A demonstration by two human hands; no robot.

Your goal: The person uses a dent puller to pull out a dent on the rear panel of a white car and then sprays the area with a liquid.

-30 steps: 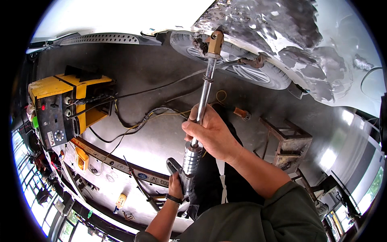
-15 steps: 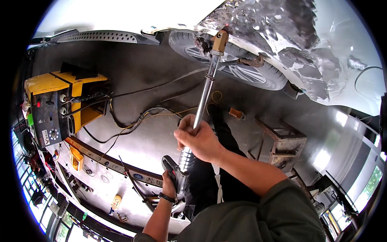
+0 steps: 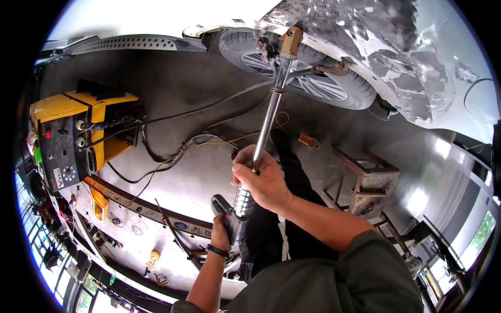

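A long dent puller with a chrome shaft and a brass head reaches up to the wheel arch of a white car panel. Its head is at the arch edge; whether the tip touches metal I cannot make out. My right hand is closed round the shaft, just above the coil spring. Lower down, my left hand grips the black handle; its fingertips are partly hidden. Bare grey, dented metal shows on the panel above the tyre.
To the left stands a yellow and black machine with cables running across the floor toward the wheel. A rusty metal stool is on the right, near an orange block. A curved bumper-like part lies at lower left.
The dent puller's head has shifted slightly right and up along the arch edge, and both hands have moved a little with it. A small red spot at its tip no longer shows.
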